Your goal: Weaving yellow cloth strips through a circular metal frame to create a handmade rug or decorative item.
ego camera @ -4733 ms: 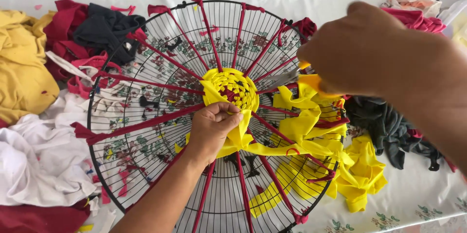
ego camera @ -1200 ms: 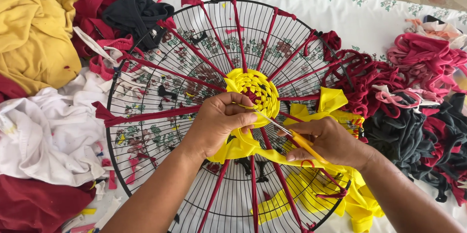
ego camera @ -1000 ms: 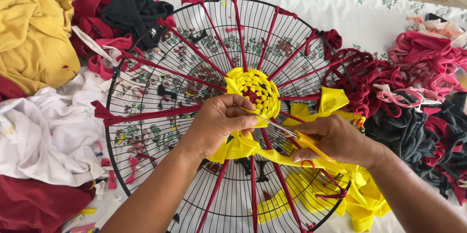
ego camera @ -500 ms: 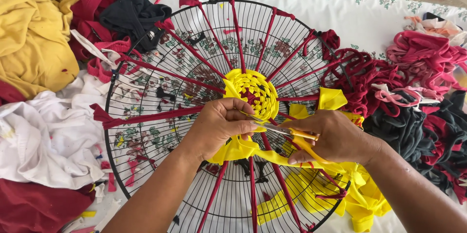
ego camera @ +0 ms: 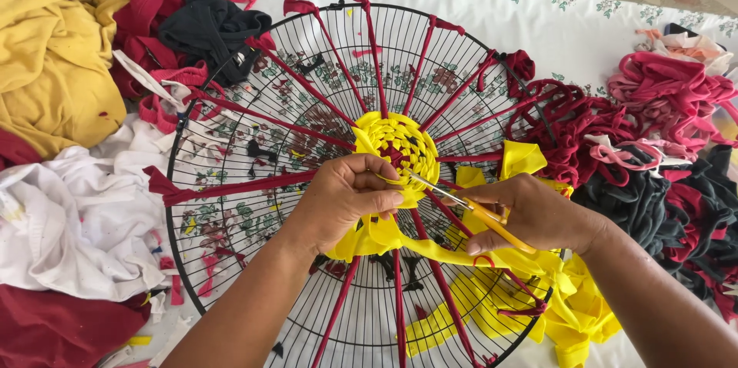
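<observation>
So the left hand (ego camera: pixel 346 203) was pinching a yellow fabric strip (ego camera: pixel 400 237) just below the woven yellow centre (ego camera: pixel 400 145) of the black wire fan guard (ego camera: pixel 231 260). The right hand (ego camera: pixel 530 214), right of that centre, was closed round orange-handled scissors (ego camera: pixel 469 210), tips at the weave. Red strips (ego camera: pixel 307 87) ran out like spokes. Further off, past the guard's upper left rim, a yellow cloth pile (ego camera: pixel 54 61) sat on the worktop (ego camera: pixel 477 7).

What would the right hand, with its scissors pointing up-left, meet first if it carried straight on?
Probably the left hand: the scissors in the right hand aim at its fingertips and the yellow strip pinched there, just before the yellow woven centre.
</observation>
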